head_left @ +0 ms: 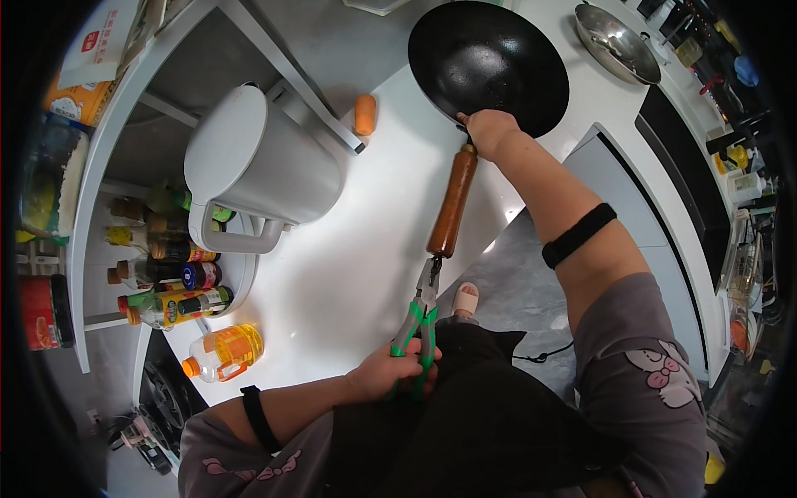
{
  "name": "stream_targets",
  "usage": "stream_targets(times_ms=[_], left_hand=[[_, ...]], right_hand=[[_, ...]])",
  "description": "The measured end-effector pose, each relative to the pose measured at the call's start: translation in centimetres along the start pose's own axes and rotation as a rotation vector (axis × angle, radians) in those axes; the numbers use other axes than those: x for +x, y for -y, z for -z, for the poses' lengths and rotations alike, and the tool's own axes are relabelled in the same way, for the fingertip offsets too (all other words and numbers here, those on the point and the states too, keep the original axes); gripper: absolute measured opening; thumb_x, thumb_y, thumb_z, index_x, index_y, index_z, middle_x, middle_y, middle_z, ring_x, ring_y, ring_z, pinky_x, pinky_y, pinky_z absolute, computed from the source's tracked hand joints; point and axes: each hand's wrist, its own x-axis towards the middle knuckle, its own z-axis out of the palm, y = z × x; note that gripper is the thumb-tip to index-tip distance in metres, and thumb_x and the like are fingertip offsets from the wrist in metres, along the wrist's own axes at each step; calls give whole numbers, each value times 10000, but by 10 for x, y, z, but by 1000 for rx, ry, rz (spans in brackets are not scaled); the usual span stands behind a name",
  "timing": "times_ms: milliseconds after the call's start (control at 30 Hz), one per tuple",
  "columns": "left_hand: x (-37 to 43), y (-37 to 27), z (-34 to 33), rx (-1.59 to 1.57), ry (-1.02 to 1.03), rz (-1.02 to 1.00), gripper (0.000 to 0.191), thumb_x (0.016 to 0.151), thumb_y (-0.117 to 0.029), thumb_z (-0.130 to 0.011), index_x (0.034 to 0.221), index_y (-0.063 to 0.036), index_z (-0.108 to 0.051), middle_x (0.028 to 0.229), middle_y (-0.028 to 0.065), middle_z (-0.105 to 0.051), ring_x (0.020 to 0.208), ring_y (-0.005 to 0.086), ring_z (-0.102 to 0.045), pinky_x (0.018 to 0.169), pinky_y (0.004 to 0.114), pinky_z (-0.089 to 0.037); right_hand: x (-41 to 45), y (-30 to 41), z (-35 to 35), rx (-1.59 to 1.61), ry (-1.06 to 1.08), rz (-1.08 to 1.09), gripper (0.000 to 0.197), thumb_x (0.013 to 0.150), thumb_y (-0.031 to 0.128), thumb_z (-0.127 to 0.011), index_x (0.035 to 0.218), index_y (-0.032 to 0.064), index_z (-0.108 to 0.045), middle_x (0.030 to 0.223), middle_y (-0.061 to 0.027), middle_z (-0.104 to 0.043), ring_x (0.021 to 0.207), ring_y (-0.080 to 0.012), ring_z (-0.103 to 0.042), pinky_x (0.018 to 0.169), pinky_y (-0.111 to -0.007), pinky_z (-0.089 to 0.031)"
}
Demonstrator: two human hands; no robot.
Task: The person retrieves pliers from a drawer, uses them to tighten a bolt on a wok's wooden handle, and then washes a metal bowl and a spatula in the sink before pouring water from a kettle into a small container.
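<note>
A black wok [489, 62] with a brown wooden handle [453, 202] lies over the white counter, its handle pointing towards me. My right hand [490, 132] grips the wok where the rim meets the handle's metal neck. Green-and-grey pliers [425, 308] are held in my left hand [398, 370] by their grips. The jaws of the pliers are at the metal ring on the end of the wooden handle; whether they are clamped on it is unclear. An orange cylindrical piece, perhaps a carrot [365, 114], lies left of the wok.
A large grey lidded appliance [286, 162] stands at the left, near several sauce bottles [180, 305] on a round tray. An oil bottle [227, 353] lies near the counter's left front. A steel pan [616, 43] is at the upper right. A metal rack post [299, 75] rises behind the appliance.
</note>
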Motion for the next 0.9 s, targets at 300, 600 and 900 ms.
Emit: stream_targets(times_ms=[300,600,900], left_hand=[[-4,-4,-10,20,-50,32,361,803,-67,-473,1162,-38,-493,980,94,-578,887,212,-583,797,333,-458],[-6,3,11,-335,204,-31,420,777,-31,-476,1194,23,-473,1016,134,-572,937,240,-548,870,346,-422],[-4,6,27,-286,368,-155,517,735,-71,-499,1239,27,-442,1058,163,-571,982,277,-555,886,372,-430]], right_hand=[[8,-3,-6,14,-2,-4,343,942,129,-369,1265,150,-483,1075,-91,-629,974,-266,-612,818,-363,-504],[4,-4,-7,0,-111,90,275,782,104,-625,1056,107,-657,1010,-100,-664,961,-268,-628,819,-353,-504],[-106,75,-71,1881,-579,-218,293,827,107,-631,1067,37,-477,956,-115,-566,898,-244,-572,786,-330,-471]])
